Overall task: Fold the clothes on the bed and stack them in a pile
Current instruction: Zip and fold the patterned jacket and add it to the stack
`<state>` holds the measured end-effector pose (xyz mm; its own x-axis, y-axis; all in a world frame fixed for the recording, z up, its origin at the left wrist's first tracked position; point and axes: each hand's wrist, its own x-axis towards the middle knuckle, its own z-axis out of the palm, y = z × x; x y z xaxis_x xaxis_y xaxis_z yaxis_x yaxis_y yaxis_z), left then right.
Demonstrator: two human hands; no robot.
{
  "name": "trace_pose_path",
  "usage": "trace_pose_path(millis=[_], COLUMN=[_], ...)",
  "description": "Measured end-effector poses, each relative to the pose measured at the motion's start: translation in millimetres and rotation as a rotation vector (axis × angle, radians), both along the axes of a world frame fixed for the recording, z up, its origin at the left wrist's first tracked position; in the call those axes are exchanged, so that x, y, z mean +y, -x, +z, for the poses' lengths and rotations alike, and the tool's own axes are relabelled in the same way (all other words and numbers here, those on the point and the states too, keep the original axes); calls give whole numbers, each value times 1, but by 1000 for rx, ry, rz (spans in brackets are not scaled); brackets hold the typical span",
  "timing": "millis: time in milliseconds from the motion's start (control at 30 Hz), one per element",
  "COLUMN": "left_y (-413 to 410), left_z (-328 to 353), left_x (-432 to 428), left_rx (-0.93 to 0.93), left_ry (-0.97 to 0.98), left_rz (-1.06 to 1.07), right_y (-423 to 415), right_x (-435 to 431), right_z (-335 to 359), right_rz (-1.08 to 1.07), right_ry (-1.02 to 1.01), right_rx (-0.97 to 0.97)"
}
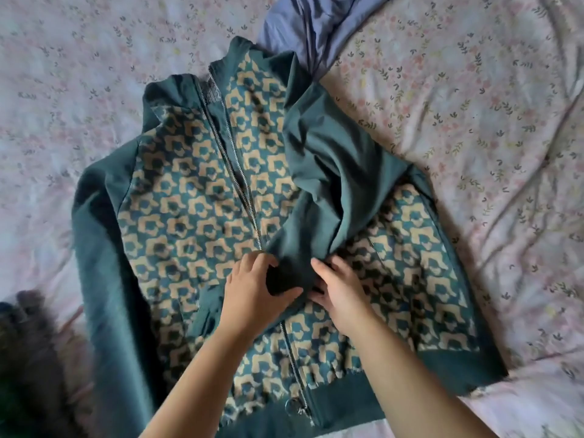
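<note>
Two hands are meeting at the sleeve cuff: we are curling our left hand around it, while our right hand is touching its other edge, and we cannot tell whether it is gripping. The sleeve is lying folded across the green patterned jacket, which is lying zipped and face up on the floral bed, with a lilac cloth lying beyond its collar.

1. The jacket lies flat on the bed, collar far, hem near.
2. The sleeve on the right lies folded across the front, with its cuff beside the zip.
3. The left grip holds the cuff from the left, and the right grip touches its right edge.
4. The other sleeve lies along the jacket's left side.
5. A cloth lies behind the collar.
</note>
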<state>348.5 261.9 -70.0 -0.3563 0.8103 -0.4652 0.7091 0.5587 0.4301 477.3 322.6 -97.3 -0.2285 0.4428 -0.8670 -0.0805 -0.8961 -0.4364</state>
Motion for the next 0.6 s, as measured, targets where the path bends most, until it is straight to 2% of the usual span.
trace_pose_path(millis=[100,167,233,300,333,367,400,500,533,600], left_y=[-2,0,5,8,11,14,17,28,31,29], left_z=[-5,4,17,31,34,34,30,16,15,18], left_x=[-9,-6,-7,-13,-21,-31,-41,-73,-83,-97], left_rx=[41,-72,-376,-834,-989,-1045,-1014,-721,-674,-697], left_ry=[-32,-74,-99,-123,-108,-72,-11,118,116,88], left_rz=[-1,96,255,548,676,756,802,862,874,836], right_y=[2,-1,-8,-13,-14,-14,-14,-10,-9,-6], right_x=[-6,-7,-7,-12,-18,-26,-34,-59,-65,-77], right_z=[10,20,30,35,36,36,36,34,34,33], right_rz=[10,-31,-109,-147,-130,-91,-31,160,208,247], right_ry=[-45,-65,-104,-144,-153,-152,-148,-113,-112,-128], right_rx=[-43,-39,-19,-23,-58,-111,-155,-165,-174,-207])
